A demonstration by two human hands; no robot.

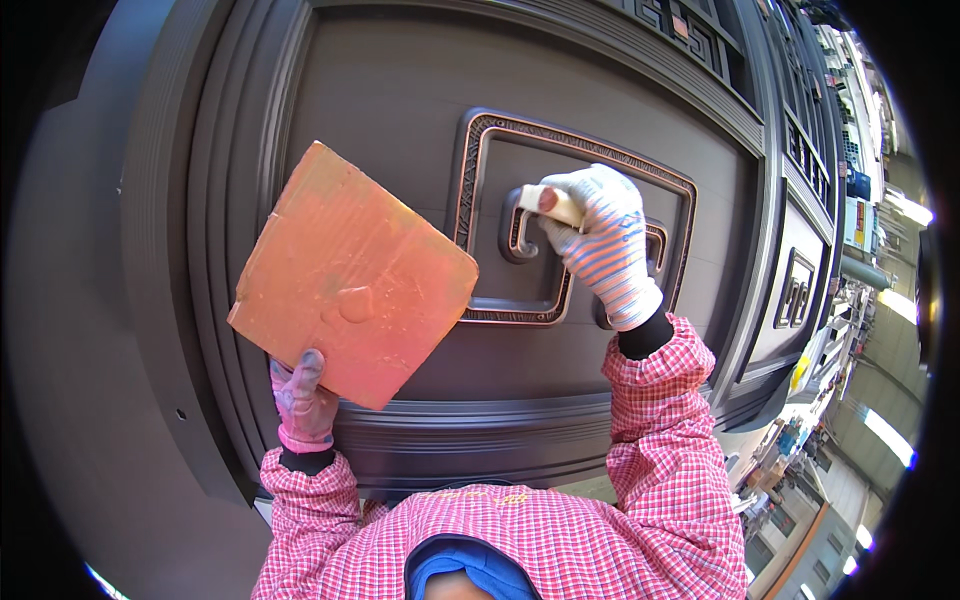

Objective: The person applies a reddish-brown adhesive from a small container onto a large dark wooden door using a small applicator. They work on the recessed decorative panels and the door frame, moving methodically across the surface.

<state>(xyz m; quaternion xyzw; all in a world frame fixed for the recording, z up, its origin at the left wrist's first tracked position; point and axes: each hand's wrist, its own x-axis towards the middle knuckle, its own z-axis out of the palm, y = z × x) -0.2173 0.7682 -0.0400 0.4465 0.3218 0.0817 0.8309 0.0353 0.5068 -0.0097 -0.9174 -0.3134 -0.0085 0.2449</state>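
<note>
My left hand (303,402), in a pink-stained glove, grips the lower edge of a square copper-orange board (352,250), its thumb on top and the other fingers mostly hidden underneath. A glossy wet-looking blob lies on the board's lower middle. My right hand (605,235), in a white and blue-striped glove, pinches a small whitish pad (553,204) with a reddish-brown spot; its exact kind is unclear. The pad is over a curled end of the raised scroll moulding (580,134), whose edges show copper lines. Whether it touches the moulding I cannot tell.
The moulding sits on a large dark brown door panel (390,75) with stepped frame ridges (470,415). Pierced lattice trim (670,25) runs along the far side. A smaller scroll panel (795,290) lies at the right, with cluttered workshop shelving (780,450) beyond.
</note>
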